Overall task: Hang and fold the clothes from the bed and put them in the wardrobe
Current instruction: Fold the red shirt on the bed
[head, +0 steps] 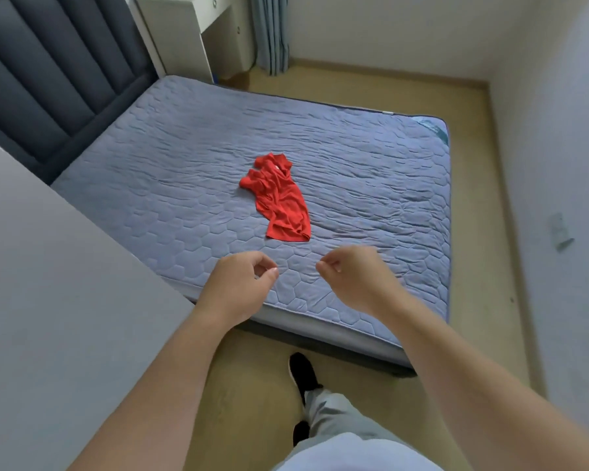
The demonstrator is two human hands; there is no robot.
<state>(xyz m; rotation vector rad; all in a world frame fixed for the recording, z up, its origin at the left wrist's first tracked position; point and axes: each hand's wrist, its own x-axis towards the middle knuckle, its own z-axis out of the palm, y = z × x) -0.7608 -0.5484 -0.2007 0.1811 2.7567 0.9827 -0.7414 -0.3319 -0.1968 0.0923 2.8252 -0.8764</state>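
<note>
A crumpled red garment [279, 198] lies alone in the middle of the bed [170, 171], on a grey-blue quilted cover. My left hand [242, 283] and my right hand [352, 278] hover side by side over the bed's near edge, a short way in front of the garment and apart from it. Both hands have loosely curled fingers and hold nothing. No wardrobe is in view.
A dark padded headboard [58, 73] stands at the far left. A grey surface [48, 266] fills the left foreground. A white desk [198, 32] and a curtain [272, 32] sit beyond the bed. Wooden floor [473, 185] runs along the right side. My shoe [301, 372] is below.
</note>
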